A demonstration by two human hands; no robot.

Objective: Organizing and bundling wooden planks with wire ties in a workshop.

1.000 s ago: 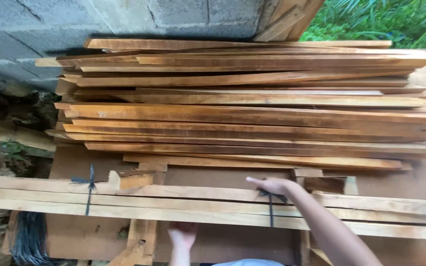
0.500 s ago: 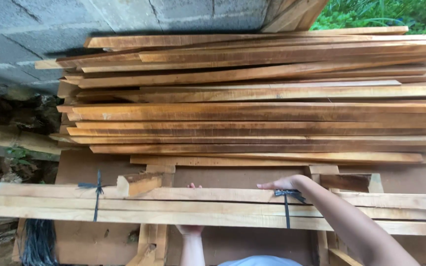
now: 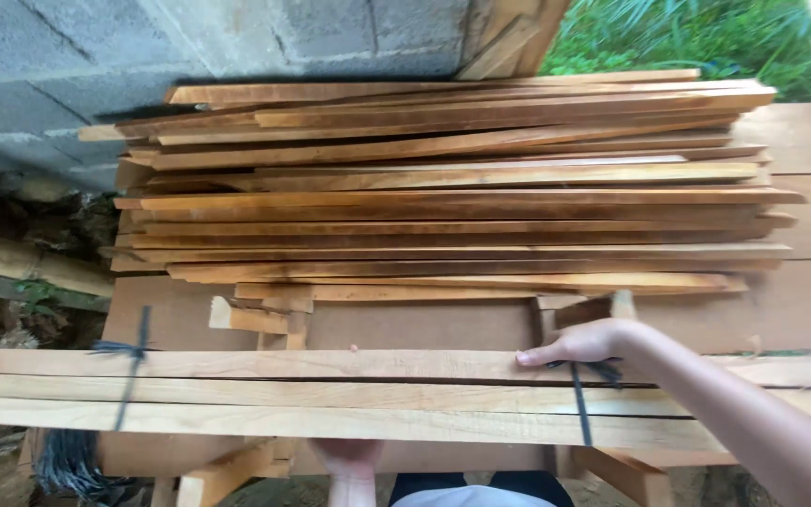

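R hand (image 3: pixel 582 344) flat on tied plank bundle (image 3: pixel 330 394), L hand (image 3: pixel 349 458) gripping underneath.

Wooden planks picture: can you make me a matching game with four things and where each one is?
Things:
1. right hand
2. left hand
3. black tie
4. loose plank stack

Places:
A. under the near edge of the tied planks
B. around the left part of the tied planks
C. piled by the grey block wall
D. on top of the tied planks, beside the other black tie

Pairs: 1-D, 2-A, 3-B, 4-C
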